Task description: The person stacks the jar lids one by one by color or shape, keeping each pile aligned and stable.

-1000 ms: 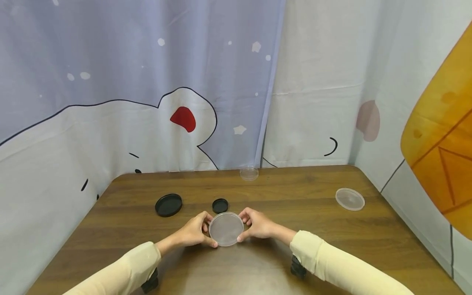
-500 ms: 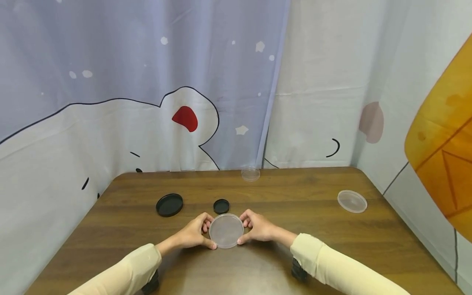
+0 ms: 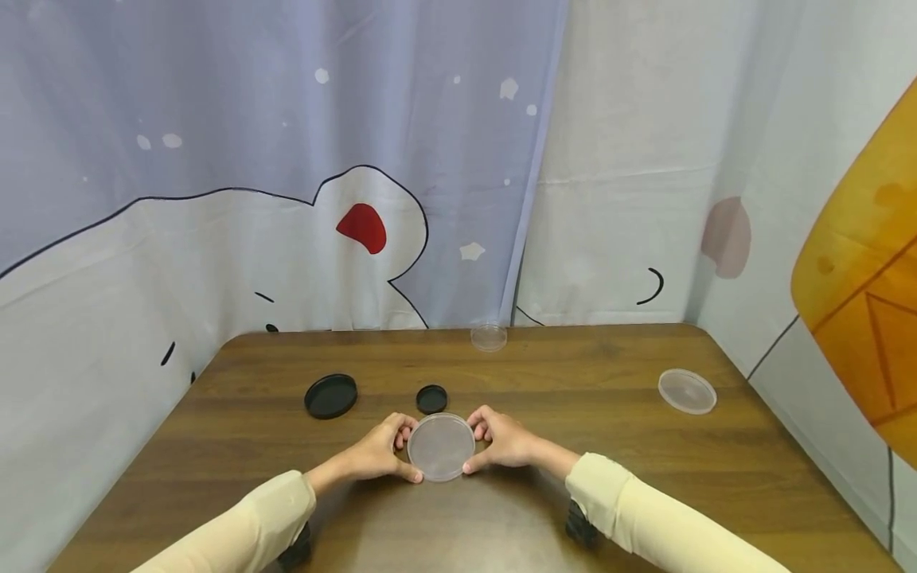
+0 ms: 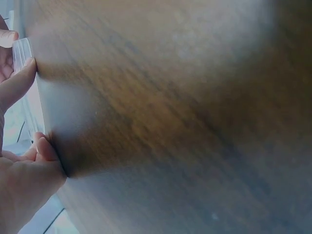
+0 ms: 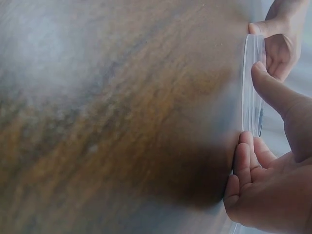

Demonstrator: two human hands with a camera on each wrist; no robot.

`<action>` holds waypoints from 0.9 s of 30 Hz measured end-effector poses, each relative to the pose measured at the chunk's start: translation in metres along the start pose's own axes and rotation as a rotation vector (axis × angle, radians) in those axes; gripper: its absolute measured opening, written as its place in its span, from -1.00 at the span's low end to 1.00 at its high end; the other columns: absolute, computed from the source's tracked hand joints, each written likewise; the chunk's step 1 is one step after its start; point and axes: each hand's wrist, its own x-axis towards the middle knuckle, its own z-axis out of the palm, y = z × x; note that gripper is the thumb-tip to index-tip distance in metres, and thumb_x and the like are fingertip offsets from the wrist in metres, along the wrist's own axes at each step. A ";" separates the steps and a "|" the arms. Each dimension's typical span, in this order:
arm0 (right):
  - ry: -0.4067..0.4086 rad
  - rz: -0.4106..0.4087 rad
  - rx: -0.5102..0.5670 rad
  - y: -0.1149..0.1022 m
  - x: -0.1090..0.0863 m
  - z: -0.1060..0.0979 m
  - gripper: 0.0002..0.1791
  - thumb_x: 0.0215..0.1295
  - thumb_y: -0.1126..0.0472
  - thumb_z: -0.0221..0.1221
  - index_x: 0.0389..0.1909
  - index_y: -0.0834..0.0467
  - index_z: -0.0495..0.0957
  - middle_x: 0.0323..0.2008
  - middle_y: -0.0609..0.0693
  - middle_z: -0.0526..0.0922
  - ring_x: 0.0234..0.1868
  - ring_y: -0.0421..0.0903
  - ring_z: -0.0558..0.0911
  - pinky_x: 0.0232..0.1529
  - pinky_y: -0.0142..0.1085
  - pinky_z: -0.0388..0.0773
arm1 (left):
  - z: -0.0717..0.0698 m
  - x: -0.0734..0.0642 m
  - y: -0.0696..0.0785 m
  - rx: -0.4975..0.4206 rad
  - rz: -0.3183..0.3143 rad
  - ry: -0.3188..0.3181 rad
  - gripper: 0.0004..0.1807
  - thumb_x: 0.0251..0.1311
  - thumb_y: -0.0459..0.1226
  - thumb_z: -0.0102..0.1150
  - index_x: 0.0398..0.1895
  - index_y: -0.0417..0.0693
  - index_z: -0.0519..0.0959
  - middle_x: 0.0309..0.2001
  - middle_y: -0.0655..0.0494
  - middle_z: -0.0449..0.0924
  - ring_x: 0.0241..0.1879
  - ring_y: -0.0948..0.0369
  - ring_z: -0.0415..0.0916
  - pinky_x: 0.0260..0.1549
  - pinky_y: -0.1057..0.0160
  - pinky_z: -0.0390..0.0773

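Observation:
A clear, round, shallow petri dish (image 3: 441, 447) lies flat on or just at the wooden table, near the middle of the head view. My left hand (image 3: 380, 452) grips its left edge, the thumb at the near side and the curled fingers further back. From the opposite side, my right hand (image 3: 505, 442) holds the right edge in the same way. In the right wrist view the dish (image 5: 249, 87) shows edge-on, with thin stacked rims. The left wrist view catches only part of the dish (image 4: 35, 105) between thumb and fingers. Just behind it sits a small black round dish (image 3: 431, 399).
A larger black dish (image 3: 330, 396) lies to the left. Another clear dish (image 3: 688, 391) is at the far right, and a small clear one (image 3: 489, 337) stands by the back edge. Printed curtains (image 3: 466, 159) hang behind the wooden table (image 3: 573, 374).
The head view has shifted slightly, so the scene sits a little further right. Both hands keep the same hold on the petri dish.

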 end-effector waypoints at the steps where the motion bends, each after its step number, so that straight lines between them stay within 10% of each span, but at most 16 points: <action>1: 0.004 -0.001 -0.004 0.000 -0.001 0.000 -0.34 -0.10 0.19 0.51 0.01 0.24 0.41 -0.22 0.02 0.52 -0.19 -0.13 0.42 -0.13 -0.36 0.35 | 0.000 0.001 0.000 0.001 0.004 -0.001 -0.23 -0.28 -0.29 0.60 0.03 -0.40 0.39 -0.24 -0.01 0.32 -0.28 0.21 0.23 -0.29 0.43 0.27; 7: 0.011 0.010 0.036 0.001 -0.003 -0.003 -0.24 -0.10 0.20 0.51 0.15 0.28 0.38 -0.19 0.03 0.55 -0.15 -0.10 0.45 -0.07 -0.30 0.39 | -0.002 0.004 0.000 -0.025 0.003 -0.040 -0.15 -0.24 -0.29 0.59 0.13 -0.44 0.34 -0.21 -0.02 0.30 -0.26 0.22 0.22 -0.27 0.43 0.26; 16: 0.013 0.038 0.180 0.002 -0.002 -0.006 -0.20 0.00 0.22 0.46 0.26 0.32 0.32 0.04 0.21 0.49 -0.10 -0.04 0.49 -0.05 -0.28 0.47 | -0.017 0.006 -0.004 -0.341 -0.116 -0.159 -0.05 -0.11 -0.44 0.44 0.31 -0.52 0.07 -0.10 -0.07 0.26 -0.17 0.15 0.24 -0.22 0.42 0.37; 27: 0.047 0.087 0.145 0.001 -0.004 -0.040 -0.20 0.11 0.11 0.39 0.32 0.29 0.28 0.24 0.37 0.40 0.17 0.26 0.52 0.14 0.01 0.52 | -0.034 0.035 0.026 -0.258 -0.111 -0.140 -0.06 0.04 -0.19 0.43 0.40 -0.37 0.13 0.14 -0.35 0.34 -0.11 0.12 0.46 -0.12 0.20 0.52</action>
